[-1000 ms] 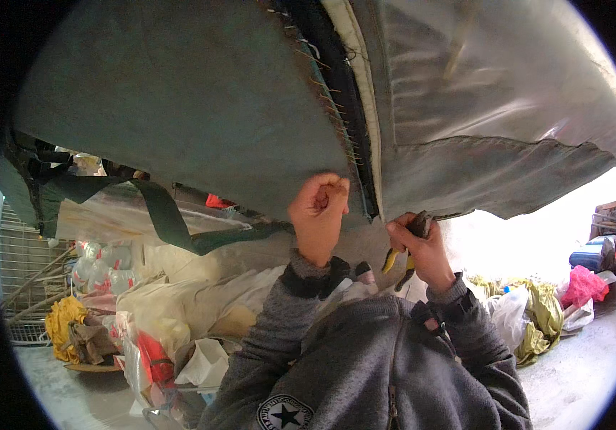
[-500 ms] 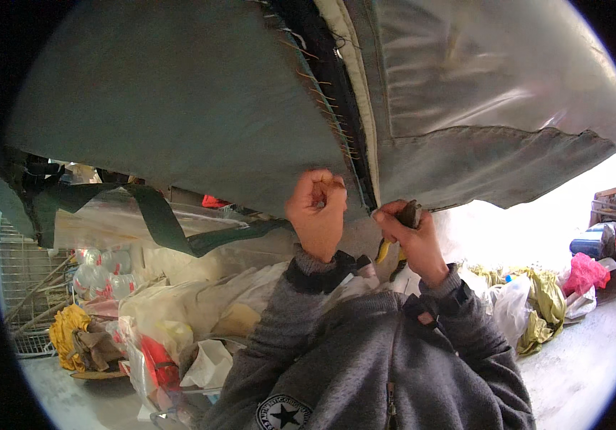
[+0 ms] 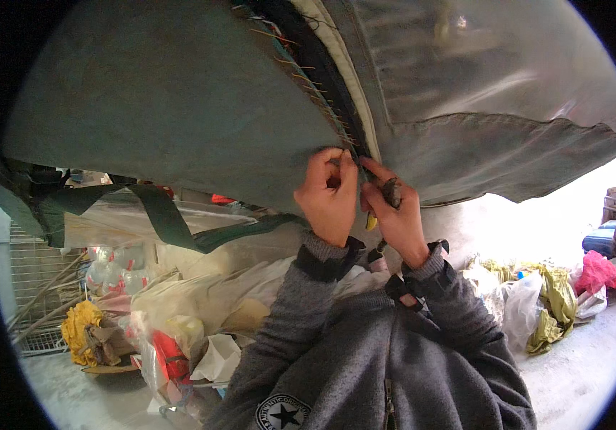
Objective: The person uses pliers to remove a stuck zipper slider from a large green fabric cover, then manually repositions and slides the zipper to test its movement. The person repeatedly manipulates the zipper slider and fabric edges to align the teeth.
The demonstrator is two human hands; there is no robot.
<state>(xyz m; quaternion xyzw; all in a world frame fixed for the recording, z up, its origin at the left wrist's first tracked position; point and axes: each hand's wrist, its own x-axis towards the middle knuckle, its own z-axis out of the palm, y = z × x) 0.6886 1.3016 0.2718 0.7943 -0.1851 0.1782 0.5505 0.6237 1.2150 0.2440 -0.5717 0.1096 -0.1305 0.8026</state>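
A large grey-green fabric cover (image 3: 164, 93) hangs in front of me, with a black strip (image 3: 333, 89) running down its seam. Rust-coloured thread stitches (image 3: 313, 87) line the strip's left edge, and a cream edging (image 3: 342, 61) follows its right. My left hand (image 3: 329, 197) is closed in a pinch at the seam; whatever its fingertips hold is too small to make out. Close beside it, my right hand (image 3: 397, 215) pinches the strip's lower part. A dark grey piece (image 3: 392, 192) sits against the right fingers, and a yellow-ended thing (image 3: 371, 221) shows below them, its kind unclear.
A clear plastic panel (image 3: 487, 64) is set into the cover's right side. A dark green strap (image 3: 168, 218) loops at left. Plastic bottles (image 3: 114, 271), a wire rack (image 3: 35, 279) and a yellow cloth (image 3: 82, 326) lie lower left. Bags (image 3: 523, 308) and a pink bundle (image 3: 597, 272) lie right.
Both hands have moved up along the seam and closer together. My left hand has come from beside the seam to meet it, and the strip bends more to the left above.
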